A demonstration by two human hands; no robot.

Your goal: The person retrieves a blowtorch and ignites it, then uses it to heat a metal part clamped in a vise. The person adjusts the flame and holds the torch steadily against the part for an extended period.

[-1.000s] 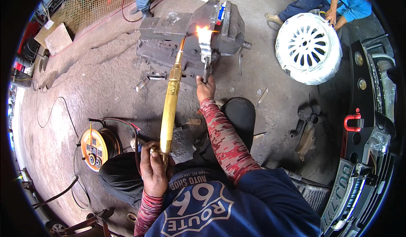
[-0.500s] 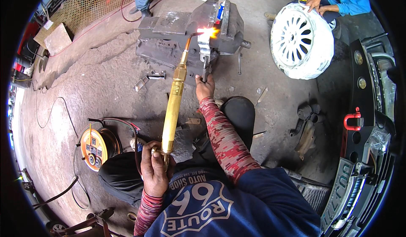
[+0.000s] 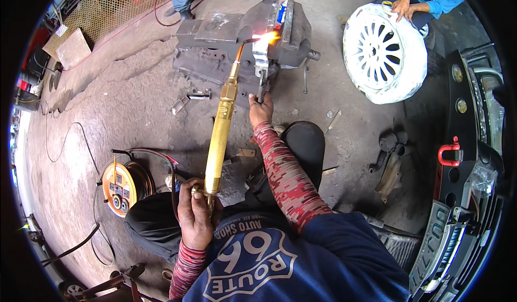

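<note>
My left hand point(image 3: 196, 213) is closed around the valve end of a long brass gas torch point(image 3: 218, 146). The torch slants up and away to a thin copper tip point(image 3: 237, 56), where a bright yellow-orange flame point(image 3: 272, 37) burns against a bent, silvery metal strip point(image 3: 261, 55). This strip stands at the jaws of a heavy grey bench vise point(image 3: 215, 30); the glare hides part of it. Below the strip, my right hand point(image 3: 261, 110) grips a dark metal tool point(image 3: 262, 85), perhaps pliers, whose upper end meets the strip's lower end.
An orange cable reel point(image 3: 119, 189) with hoses lies at left. Beyond the vise at right, another person's hands point(image 3: 403, 8) rest on a wheel point(image 3: 377, 54) covered in white. A black car bumper with a red shackle point(image 3: 448, 155) stands far right; metal parts point(image 3: 390, 162) lie nearer.
The flame now looks longer and streams to the right, with less sparkle. The white-covered wheel has tilted slightly under the other person's hands. My hands keep nearly the same place.
</note>
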